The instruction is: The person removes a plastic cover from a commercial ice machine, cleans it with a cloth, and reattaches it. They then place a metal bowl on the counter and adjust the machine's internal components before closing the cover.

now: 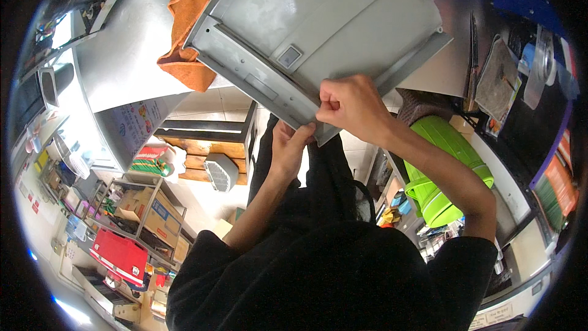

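A large grey plastic panel (pixel 367 6) with raised side rims and a small square inset lies tilted in front of me, its nearest corner jutting over the edge of a metal counter (pixel 131 30). My left hand (pixel 289 150) pinches the rim close to that corner, thumb on top and fingers underneath. Just right of it, my right hand (pixel 352 107) is curled closed against the panel's inner face beside the corner. Whatever its fingers hold, if anything, is hidden. An orange-brown cloth (pixel 190 24) lies on the counter along the panel's left side.
A bright green bin (pixel 450 171) stands below my right forearm. On the floor at left are a wooden slatted stool (pixel 190 153) and a grey vented box (pixel 220 171). Further left, a shelf holds cardboard boxes (pixel 160 214) near a red case (pixel 119 256).
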A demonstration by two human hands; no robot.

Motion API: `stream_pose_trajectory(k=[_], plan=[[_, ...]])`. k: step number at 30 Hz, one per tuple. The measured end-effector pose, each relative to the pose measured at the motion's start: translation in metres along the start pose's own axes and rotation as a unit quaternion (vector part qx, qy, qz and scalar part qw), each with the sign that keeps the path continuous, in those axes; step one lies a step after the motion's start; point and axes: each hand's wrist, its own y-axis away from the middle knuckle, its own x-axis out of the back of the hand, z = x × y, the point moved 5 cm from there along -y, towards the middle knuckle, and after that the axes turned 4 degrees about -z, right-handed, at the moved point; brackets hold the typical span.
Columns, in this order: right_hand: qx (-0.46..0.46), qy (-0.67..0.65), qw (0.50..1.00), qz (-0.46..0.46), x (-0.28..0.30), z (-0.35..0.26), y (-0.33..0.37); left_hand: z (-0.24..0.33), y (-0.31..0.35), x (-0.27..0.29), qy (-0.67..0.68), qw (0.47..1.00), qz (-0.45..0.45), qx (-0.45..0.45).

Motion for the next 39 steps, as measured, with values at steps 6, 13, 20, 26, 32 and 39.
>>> stream_pose_trajectory(k=[6,13,20,26,32,39], plan=[[-0.047,-0.025,0.998,-0.046,-0.007,0.006,0.003,0.002,-0.003,-0.006,0.112,0.993,-0.036,0.0],[-0.041,-0.026,0.999,-0.025,-0.009,0.007,0.002,-0.004,-0.009,-0.002,0.11,0.993,-0.04,0.019],[-0.097,-0.037,0.992,-0.071,0.009,0.015,0.006,-0.004,-0.014,0.001,0.132,0.991,-0.029,0.02],[-0.052,0.069,0.993,-0.084,0.007,0.012,0.009,-0.003,-0.015,0.002,0.142,0.989,-0.04,0.017],[-0.084,0.051,0.992,-0.084,-0.001,0.012,0.009,-0.003,-0.017,0.007,0.132,0.99,-0.04,0.015],[-0.133,-0.027,0.986,-0.098,-0.015,0.014,0.01,-0.009,-0.018,0.005,0.168,0.983,-0.067,0.03]])
